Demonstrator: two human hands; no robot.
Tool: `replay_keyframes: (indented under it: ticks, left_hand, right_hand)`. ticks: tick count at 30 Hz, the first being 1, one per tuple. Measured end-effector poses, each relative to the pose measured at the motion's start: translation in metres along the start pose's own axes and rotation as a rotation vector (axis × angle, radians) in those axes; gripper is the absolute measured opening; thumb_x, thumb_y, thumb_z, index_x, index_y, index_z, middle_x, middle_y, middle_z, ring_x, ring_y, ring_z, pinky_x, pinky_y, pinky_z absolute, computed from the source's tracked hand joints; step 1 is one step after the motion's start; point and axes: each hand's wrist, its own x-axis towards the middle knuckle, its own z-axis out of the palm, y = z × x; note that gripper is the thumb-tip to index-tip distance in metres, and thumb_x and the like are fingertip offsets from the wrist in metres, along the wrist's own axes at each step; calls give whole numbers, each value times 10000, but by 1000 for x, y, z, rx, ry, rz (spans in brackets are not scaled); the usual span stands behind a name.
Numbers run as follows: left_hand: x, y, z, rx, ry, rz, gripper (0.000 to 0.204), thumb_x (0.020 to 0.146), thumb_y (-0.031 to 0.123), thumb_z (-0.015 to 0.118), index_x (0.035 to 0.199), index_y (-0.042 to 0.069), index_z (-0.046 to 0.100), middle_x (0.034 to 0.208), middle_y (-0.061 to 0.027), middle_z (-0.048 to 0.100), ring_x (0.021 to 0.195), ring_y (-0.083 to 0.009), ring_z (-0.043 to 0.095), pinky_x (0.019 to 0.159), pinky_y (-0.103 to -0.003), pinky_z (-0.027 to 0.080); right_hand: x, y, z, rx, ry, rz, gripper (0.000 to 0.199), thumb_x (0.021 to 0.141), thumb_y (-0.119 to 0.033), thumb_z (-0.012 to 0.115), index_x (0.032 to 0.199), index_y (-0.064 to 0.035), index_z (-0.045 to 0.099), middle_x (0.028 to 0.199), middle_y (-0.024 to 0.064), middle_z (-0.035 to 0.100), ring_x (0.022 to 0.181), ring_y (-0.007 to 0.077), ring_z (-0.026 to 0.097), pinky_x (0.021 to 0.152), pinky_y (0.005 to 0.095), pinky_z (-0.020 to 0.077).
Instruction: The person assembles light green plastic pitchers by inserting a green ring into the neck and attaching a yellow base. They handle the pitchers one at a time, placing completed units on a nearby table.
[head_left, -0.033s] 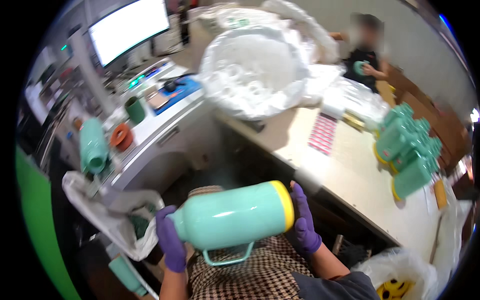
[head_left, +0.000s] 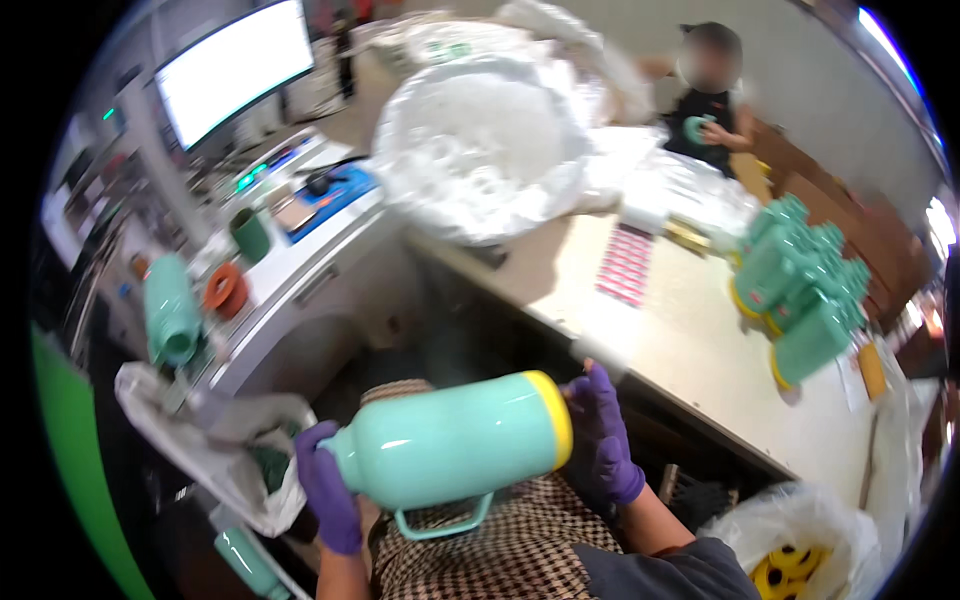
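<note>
A mint-green flask (head_left: 455,440) lies sideways over a checked apron (head_left: 500,555), its neck in the grip of the gloved left hand (head_left: 328,488); the right hand (head_left: 608,440), its grip wide, is by the yellow base. Similar flasks (head_left: 815,345) stand right on the worktop (head_left: 690,350).

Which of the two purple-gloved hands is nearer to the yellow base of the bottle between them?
The right hand: it is open beside the yellow base, though contact is unclear. The left hand grips the opposite, narrow end of the bottle.
</note>
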Motion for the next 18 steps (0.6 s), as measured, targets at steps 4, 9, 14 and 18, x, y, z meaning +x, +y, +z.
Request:
replay_keyframes:
  ticks: [4,9,14,18]
  left_hand:
    - [-1,25,14,5,-296,205,260,799,125,615,1030,17,569,1048,-129,565,978,-235,549,877,-356,461]
    - [1,75,62,-71,-513,565,737,707,353,785,1326,40,538,1304,-180,515,1153,-282,550,1027,-442,427]
    - [7,49,58,-77,-438,500,689,753,311,759,1333,13,538,1344,-222,518,1203,-341,534,1069,-465,403]
    - [-2,-28,20,107,-327,226,425,844,149,658,1239,-3,626,1209,-172,617,1109,-290,591,1001,-417,466]
  right_hand:
    - [9,-54,-6,-1108,-335,-385,1127,700,-613,832,1553,-76,326,1540,287,330,1407,455,368,1164,553,295]
    - [-19,-13,-23,-949,-122,-593,954,782,-449,823,1551,-143,349,1490,278,431,1307,438,504,1074,560,408]
    - [-28,-15,-128,-1294,613,-227,1230,635,-442,932,1532,-17,204,1461,202,404,1334,349,444,1109,490,382]
    - [-26,14,-302,-1236,1080,-398,1325,675,-423,908,1616,-53,53,1616,233,220,1494,354,265,1226,470,245]
